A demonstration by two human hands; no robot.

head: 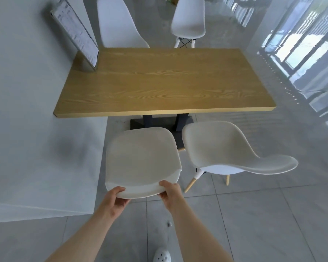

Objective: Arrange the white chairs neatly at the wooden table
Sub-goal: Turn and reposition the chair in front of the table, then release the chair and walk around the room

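Note:
A wooden table (159,82) stands against the left wall. On its near side, the near-left white chair (140,157) faces the table, its seat just short of the table edge. My left hand (116,197) and my right hand (170,191) both grip the top rim of its backrest. Beside it, the near-right white chair (225,148) sits turned at an angle, its backrest pointing right. Across the table, the far-left white chair (117,25) is close to the far edge, while the far-right white chair (189,21) stands further back.
A framed menu stand (78,35) leans at the table's far-left corner by the grey wall (27,129). The table's black base (159,123) shows under the near edge. Glossy tiled floor (273,214) stretches right toward windows. My white shoe (162,255) is below.

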